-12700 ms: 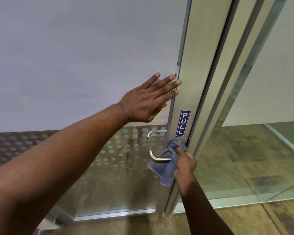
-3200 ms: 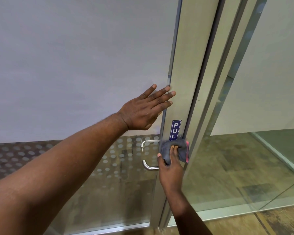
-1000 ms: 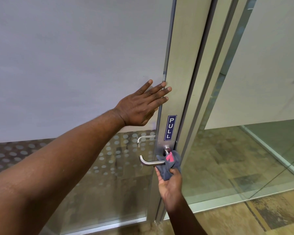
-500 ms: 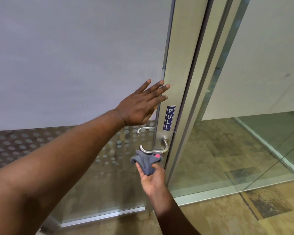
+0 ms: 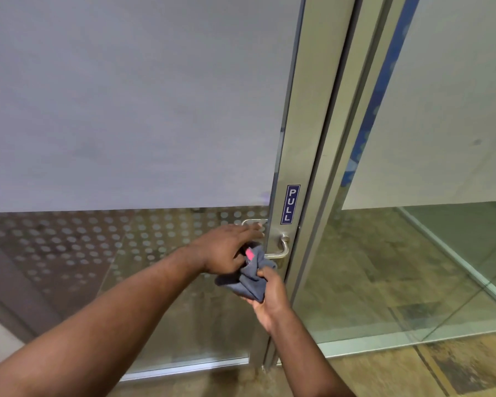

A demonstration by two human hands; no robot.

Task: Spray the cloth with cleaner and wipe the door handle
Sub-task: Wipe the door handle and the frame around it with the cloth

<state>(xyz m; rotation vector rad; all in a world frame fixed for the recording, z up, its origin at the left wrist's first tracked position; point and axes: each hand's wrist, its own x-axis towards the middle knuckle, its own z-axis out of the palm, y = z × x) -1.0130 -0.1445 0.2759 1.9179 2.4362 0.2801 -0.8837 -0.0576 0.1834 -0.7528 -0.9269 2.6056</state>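
Observation:
A steel lever door handle (image 5: 281,250) sticks out from the metal door frame (image 5: 307,138), under a blue PULL sticker (image 5: 289,204). My right hand (image 5: 269,293) grips a bunched grey cloth (image 5: 249,277) with a pink tag, just below and left of the handle. My left hand (image 5: 226,249) lies over the cloth's top with fingers stretched toward the handle; whether it grips the cloth is hidden. No spray bottle is in view.
The door's frosted glass panel (image 5: 132,110) fills the left, with a dotted band (image 5: 98,236) below it. A second handle (image 5: 252,222) shows through the glass. Fixed glass panels (image 5: 441,267) stand to the right, tiled floor beneath.
My left hand left the door panel and dropped down onto the cloth. My right hand with the cloth moved slightly lower, off the handle, which now shows bare.

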